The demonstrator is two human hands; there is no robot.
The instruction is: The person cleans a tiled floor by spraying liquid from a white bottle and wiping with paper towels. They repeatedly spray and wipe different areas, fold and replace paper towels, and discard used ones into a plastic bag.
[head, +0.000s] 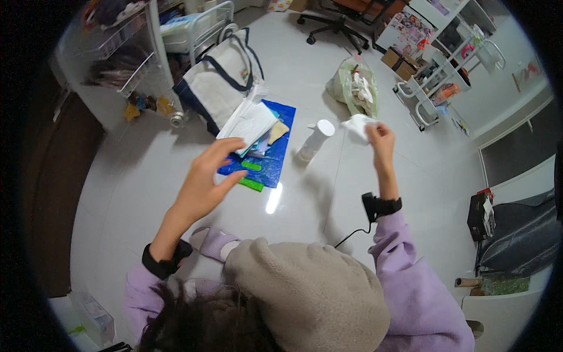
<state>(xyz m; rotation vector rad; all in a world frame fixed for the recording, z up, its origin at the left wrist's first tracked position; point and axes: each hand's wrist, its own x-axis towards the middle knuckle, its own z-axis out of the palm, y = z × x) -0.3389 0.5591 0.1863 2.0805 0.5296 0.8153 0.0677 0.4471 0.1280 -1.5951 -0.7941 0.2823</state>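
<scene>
My right hand (pixel 381 137) pinches a crumpled white tissue or wipe (pixel 358 126), blurred, out in front of a pale green plastic bag (pixel 371 94) with white crumpled pieces in it. With fingers apart and nothing held, my left hand (pixel 206 180) hovers near a blue plastic bag (pixel 285 132) with green parts, spread flat on the floor. On that bag lies a stack of white folded sheets (pixel 250 122), and a beige cloth-like piece (pixel 278 132) sticks out beside it. Between my hands stands a white bottle (pixel 316 140) with a round top.
A white canvas tote bag (pixel 220 83) with navy handles leans beyond the blue bag. Wire shelving (pixel 132 79) stands at left, a wheeled office chair (pixel 336 26) at the back. A white trolley (pixel 433 79) is at right. A black cable (pixel 354 232) hangs from my right wristband.
</scene>
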